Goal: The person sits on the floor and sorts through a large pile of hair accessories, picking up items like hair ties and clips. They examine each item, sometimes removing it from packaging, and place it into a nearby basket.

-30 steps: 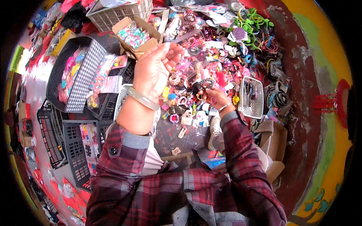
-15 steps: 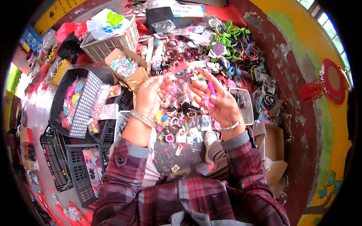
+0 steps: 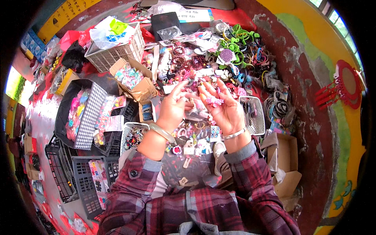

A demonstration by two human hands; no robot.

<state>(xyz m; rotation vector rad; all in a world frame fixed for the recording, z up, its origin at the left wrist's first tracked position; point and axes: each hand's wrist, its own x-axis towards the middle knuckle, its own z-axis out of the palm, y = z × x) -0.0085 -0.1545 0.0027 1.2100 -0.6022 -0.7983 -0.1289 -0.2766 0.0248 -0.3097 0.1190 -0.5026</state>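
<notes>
In front of me, my right hand (image 3: 227, 113) is turned palm up, its fingers loosely curled. A small pink hair ornament (image 3: 214, 101) lies on those fingers; its exact kind is too small to tell. My left hand (image 3: 172, 111) is close beside it on the left, fingers apart, with nothing clearly held in them. Between the hands is a clear plastic bag (image 3: 196, 112); whether the left fingers touch it I cannot tell. Below and beyond both hands spreads a heap of hair accessories (image 3: 192, 60), including purple beaded pieces and green hairbands (image 3: 237, 47).
White baskets stand left (image 3: 127, 137) and right (image 3: 256, 127) of the heap. Farther left are an open cardboard box (image 3: 145, 92) of small pieces, a houndstooth-patterned box (image 3: 91, 117) and black crates (image 3: 84, 188). A beige crate (image 3: 102, 58) is behind. An empty cardboard box (image 3: 288, 152) sits at right.
My hands have come closer together, the left moving right. My right hand has opened out flatter around the pink ornament, and the purple strip by its fingers no longer shows plainly. The view has shifted slightly.
</notes>
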